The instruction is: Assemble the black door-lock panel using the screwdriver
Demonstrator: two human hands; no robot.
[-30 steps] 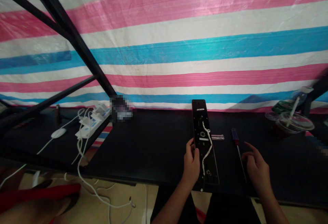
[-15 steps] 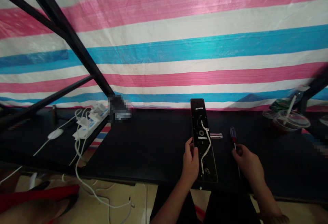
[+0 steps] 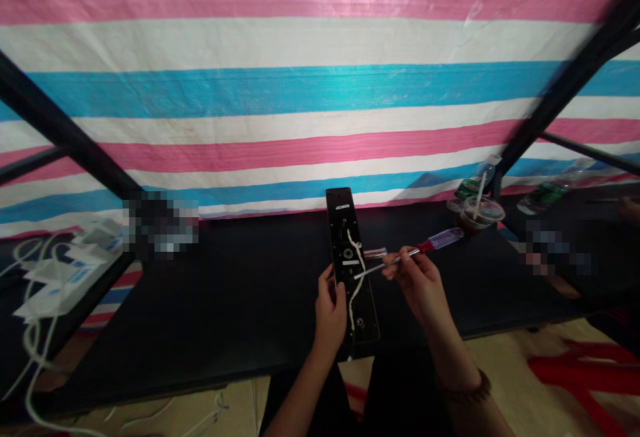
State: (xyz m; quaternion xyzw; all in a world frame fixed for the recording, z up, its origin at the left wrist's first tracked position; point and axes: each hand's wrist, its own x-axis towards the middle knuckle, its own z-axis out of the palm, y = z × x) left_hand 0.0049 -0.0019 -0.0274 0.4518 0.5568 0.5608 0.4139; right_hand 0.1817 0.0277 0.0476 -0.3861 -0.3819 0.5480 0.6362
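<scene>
My left hand (image 3: 331, 310) grips the left edge of a long, narrow black panel (image 3: 367, 314), its thumb on top. The panel stretches away from me on the black table, with screws along it and a white cable (image 3: 356, 290) running down its face. Between the fingertips of my right hand (image 3: 417, 280) is a screwdriver (image 3: 440, 240), held by its metal shaft. Its clear purple and red handle points right, and its tip lies over the panel's middle near the cable; I cannot tell whether they touch. A small clear packet (image 3: 376, 252) sits just right of the panel.
A lidded plastic cup with a straw (image 3: 481, 214) and a bottle (image 3: 469, 187) stand at the right back. Another bottle (image 3: 545, 194) lies further right, near a person's hand (image 3: 630, 212). White power strips (image 3: 75, 277) with cables are at left. Dark metal bars (image 3: 555, 97) slant on both sides.
My right hand has lifted the screwdriver from beside the panel and turned it, bringing the tip leftward over the panel. The view has swung to the right. My left hand keeps its hold.
</scene>
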